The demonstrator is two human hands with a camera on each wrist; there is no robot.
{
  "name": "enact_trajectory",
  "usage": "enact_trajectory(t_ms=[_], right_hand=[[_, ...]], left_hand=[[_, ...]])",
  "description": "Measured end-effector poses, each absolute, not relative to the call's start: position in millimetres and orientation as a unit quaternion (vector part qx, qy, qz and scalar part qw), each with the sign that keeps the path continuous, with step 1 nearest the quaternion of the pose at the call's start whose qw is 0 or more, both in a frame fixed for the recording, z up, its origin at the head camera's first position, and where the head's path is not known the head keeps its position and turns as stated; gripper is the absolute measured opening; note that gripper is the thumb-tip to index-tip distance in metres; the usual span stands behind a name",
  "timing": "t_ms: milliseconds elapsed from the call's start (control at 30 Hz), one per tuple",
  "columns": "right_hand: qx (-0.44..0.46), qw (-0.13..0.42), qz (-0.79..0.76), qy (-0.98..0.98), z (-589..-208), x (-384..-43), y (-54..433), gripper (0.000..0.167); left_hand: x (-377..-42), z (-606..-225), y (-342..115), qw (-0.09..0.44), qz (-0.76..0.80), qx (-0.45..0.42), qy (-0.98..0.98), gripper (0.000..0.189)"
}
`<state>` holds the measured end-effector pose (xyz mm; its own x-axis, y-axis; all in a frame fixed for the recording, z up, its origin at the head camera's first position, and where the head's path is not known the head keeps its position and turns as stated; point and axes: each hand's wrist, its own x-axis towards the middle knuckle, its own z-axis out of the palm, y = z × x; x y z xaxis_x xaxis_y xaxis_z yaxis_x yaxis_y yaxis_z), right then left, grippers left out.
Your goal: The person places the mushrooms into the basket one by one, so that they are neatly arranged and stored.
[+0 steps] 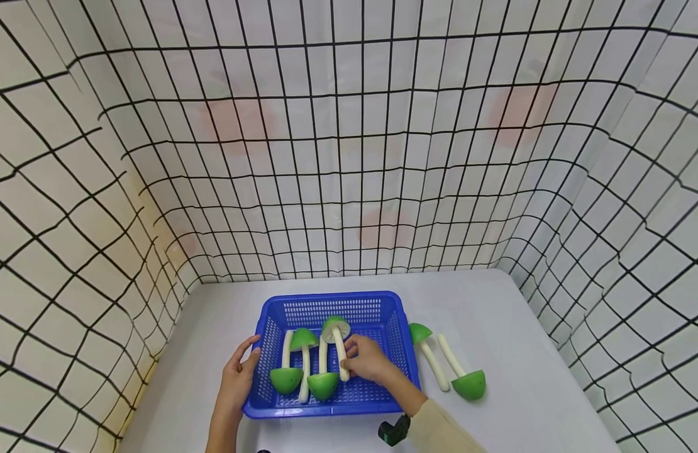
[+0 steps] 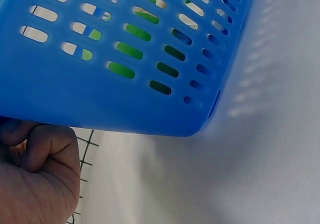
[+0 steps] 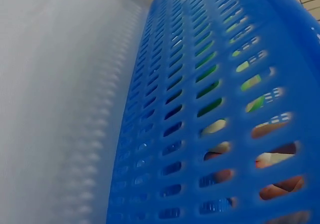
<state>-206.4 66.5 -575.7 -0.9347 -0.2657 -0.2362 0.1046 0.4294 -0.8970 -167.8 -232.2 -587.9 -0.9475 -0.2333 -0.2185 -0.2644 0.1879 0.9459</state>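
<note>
A blue perforated basket sits on the white table, with several toy mushrooms with green caps and white stems inside it. My right hand reaches over the right rim and pinches the stem of the rightmost mushroom in the basket, its cap toward the far side. My left hand holds the left rim of the basket, fingers curled at the edge in the left wrist view. Left of the pinched mushroom lie others, caps alternating near and far, such as one mushroom at the left. In the right wrist view, the basket wall largely hides the right hand.
Two more mushrooms lie on the table right of the basket: one mushroom with its cap far, the other mushroom with its cap near. White walls with a black grid enclose the table at the back and sides.
</note>
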Motion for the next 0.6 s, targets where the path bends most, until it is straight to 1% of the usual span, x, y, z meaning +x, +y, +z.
enact_trajectory(t_ms=[233, 467, 600], right_hand=[[-0.042, 0.179, -0.526, 0.830, -576.3, -204.8, 64.4, 0.027], [-0.048, 0.185, -0.500, 0.845, -579.4, -206.0, 61.9, 0.024], [-0.061, 0.185, -0.480, 0.855, -580.9, -206.7, 61.4, 0.025]], left_hand=[[-167.4, -588.8, -233.0, 0.013, 0.617, -0.158, 0.771, 0.055], [-168.1, -591.3, -232.6, 0.013, 0.622, -0.163, 0.766, 0.052], [-168.5, -591.2, -232.4, 0.011, 0.624, -0.160, 0.765, 0.052]])
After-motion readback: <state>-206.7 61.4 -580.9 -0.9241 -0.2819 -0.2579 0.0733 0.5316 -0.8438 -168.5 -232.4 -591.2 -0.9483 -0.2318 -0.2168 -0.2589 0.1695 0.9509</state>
